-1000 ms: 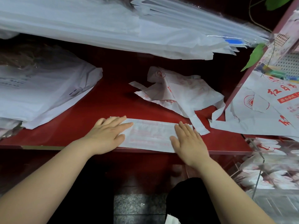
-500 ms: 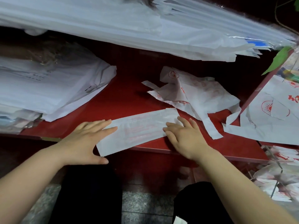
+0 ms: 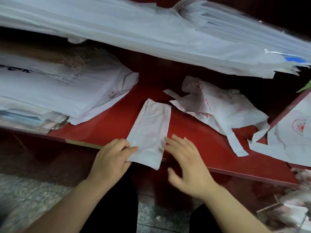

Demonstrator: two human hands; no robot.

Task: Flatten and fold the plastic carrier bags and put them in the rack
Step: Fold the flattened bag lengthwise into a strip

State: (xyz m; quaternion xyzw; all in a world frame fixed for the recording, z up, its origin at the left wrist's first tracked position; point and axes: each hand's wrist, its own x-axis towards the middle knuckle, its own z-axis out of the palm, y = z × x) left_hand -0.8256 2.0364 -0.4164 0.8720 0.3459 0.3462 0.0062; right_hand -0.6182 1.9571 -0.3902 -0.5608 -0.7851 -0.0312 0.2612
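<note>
While the left grip point(image 3: 111, 158) pinches the near left corner of the folded bag point(image 3: 151, 128), thumb on top and the corner lying over its curled fingers, the right grip point(image 3: 186, 165) is spread wide and holds nothing, its blurred fingertips touching the bag's right edge; the narrow white strip runs away from both grips across the red table point(image 3: 107, 125), its near end overhanging the front edge between them; beyond the right grip lie crumpled carrier bags point(image 3: 223, 108), just beside the strip's far corner; beyond the left grip sits a flat stack of bags point(image 3: 67, 91).
</note>
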